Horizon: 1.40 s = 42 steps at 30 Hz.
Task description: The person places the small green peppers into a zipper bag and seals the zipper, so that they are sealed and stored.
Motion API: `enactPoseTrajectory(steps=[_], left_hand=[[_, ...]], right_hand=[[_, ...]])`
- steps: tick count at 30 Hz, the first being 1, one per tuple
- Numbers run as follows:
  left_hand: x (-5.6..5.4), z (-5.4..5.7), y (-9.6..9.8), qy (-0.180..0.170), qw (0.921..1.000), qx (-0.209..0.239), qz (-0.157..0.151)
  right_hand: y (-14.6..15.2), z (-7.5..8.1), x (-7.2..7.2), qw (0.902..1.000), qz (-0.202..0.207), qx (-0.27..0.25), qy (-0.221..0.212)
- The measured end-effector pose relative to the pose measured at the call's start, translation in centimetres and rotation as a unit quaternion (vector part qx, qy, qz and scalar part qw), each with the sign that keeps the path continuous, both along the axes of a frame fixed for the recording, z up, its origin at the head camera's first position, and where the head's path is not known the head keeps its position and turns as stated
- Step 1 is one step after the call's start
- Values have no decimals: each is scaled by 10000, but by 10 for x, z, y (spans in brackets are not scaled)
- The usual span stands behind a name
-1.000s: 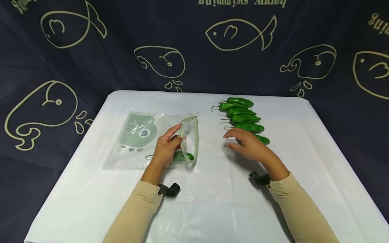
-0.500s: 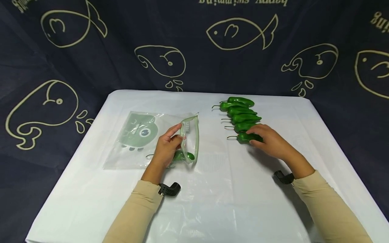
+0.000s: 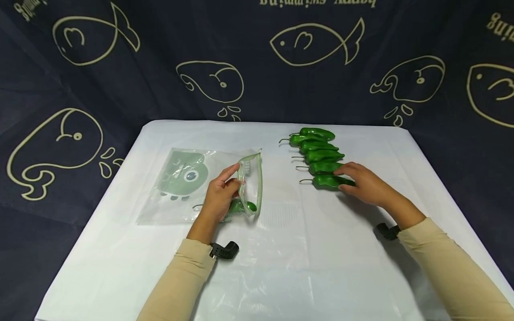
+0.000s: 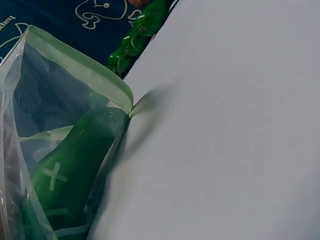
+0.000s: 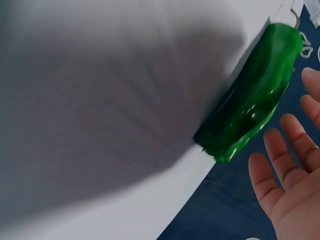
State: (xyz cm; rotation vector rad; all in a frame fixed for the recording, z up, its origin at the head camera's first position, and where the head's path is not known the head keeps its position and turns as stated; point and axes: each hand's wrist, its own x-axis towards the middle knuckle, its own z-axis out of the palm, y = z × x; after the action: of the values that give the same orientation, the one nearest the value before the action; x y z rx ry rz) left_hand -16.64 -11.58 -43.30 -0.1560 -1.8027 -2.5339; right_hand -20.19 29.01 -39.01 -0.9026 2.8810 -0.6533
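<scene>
My left hand (image 3: 220,196) pinches the near lip of a clear zip bag (image 3: 221,156) with a pale green seal and a green cartoon print. The bag lies flat with its mouth held open to the right. Inside it, close to the mouth, lies one green pepper (image 4: 75,170). My right hand (image 3: 367,185) is at the tip end of the nearest green pepper (image 3: 327,182) in a column on the table. Its fingers (image 5: 285,155) look spread and loosely bent in the right wrist view, beside that pepper (image 5: 255,95). Whether they touch it I cannot tell.
Several more green peppers (image 3: 321,156) lie side by side behind the nearest one, stems to the left. A white cloth covers the table (image 3: 281,276). Behind its far edge hangs a dark blue curtain (image 3: 257,89) with fish and whale drawings.
My right hand first moved right, from above the stem side of the peppers to the nearest pepper, then slid slightly further toward its tip. The left hand and bag have stayed put.
</scene>
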Motion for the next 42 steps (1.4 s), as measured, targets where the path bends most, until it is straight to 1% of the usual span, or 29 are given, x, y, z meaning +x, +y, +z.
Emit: enactPoseTrajectory(steps=[5, 10, 18, 23, 29, 35, 42], left_hand=[[0, 2, -2, -23, 10000, -9, 62], [1, 4, -4, -33, 9999, -102, 52], [2, 1, -3, -104, 9999, -109, 43], [3, 0, -2, -119, 9997, -183, 78], [2, -1, -1, -73, 9997, -217, 97], [2, 1, -1, -51, 9996, -202, 163], [1, 0, -1, -21, 9997, -207, 91]], right_hand=[[4, 0, -3, 9999, -33, -130, 45], [5, -4, -6, 9998, -73, -120, -128], [3, -8, -7, 9994, -67, 137, -320], [3, -11, -7, 9994, -24, 174, -284], [3, -14, -7, 9997, 85, 192, -94], [0, -17, -10, 9999, 146, 33, -35], [-6, -17, -11, 9995, 277, -94, 83]])
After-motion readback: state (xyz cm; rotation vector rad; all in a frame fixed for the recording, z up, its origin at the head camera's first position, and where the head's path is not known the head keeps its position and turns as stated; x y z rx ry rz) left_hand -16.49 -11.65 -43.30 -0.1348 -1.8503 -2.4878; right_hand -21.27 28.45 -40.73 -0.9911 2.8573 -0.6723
